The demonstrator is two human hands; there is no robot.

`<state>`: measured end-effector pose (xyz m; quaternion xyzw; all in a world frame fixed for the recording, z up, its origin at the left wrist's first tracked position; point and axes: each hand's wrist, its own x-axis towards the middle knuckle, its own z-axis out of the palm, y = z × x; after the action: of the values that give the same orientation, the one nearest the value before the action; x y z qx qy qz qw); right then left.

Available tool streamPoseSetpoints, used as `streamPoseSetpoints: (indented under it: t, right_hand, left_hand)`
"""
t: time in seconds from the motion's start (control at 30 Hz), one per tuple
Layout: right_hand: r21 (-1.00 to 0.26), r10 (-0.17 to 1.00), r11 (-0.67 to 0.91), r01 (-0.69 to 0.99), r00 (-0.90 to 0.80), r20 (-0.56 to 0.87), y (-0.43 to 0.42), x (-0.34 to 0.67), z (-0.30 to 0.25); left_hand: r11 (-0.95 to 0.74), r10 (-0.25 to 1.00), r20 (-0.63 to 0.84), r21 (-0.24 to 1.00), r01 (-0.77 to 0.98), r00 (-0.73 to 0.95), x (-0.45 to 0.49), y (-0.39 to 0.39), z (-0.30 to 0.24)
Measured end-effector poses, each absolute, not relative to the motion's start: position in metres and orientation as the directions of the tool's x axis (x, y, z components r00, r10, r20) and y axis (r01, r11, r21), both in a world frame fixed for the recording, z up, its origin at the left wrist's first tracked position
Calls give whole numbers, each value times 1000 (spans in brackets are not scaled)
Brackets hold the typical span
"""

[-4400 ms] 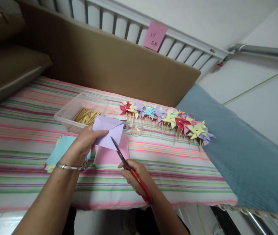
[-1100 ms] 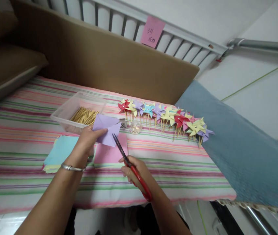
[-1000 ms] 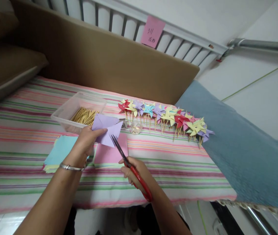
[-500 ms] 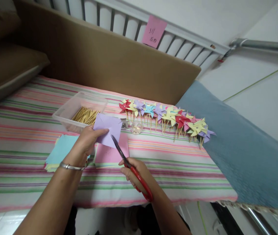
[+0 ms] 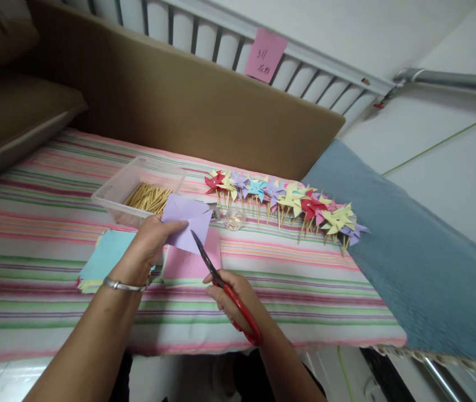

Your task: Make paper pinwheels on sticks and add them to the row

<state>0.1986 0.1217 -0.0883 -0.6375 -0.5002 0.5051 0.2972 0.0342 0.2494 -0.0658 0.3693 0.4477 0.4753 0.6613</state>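
Observation:
My left hand (image 5: 148, 245), with a bracelet on the wrist, pinches a lilac square of paper (image 5: 187, 220) and holds it up above the striped cloth. My right hand (image 5: 233, 298) grips red-handled scissors (image 5: 225, 290); their blade tips touch the paper's lower edge. Under the paper lies a pink sheet (image 5: 191, 262), and a stack of blue and yellow sheets (image 5: 106, 257) sits to its left.
A clear plastic tub of wooden sticks (image 5: 139, 192) stands behind my left hand. A row of several coloured paper pinwheels (image 5: 288, 204) lies to the right, beside a small clear cup (image 5: 233, 219). A blue blanket (image 5: 409, 262) covers the right end. A cardboard panel (image 5: 187, 106) backs the surface.
The scissors have shifted slightly along the lilac paper's lower edge, and the paper has turned a little in my left hand. Both hands stay in place.

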Motion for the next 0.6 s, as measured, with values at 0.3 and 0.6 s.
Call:
streamPoseSetpoints:
  t: [0.3, 0.6]
  right_hand:
    - [-888, 937, -329, 322, -9, -350, 121, 196, -88]
    - [-910, 945, -319, 264, 12, -328, 119, 192, -85]
  left_hand:
    - [307, 950, -271, 907, -290, 158, 34, 248, -61]
    - [297, 953, -257, 900, -319, 164, 34, 248, -61]
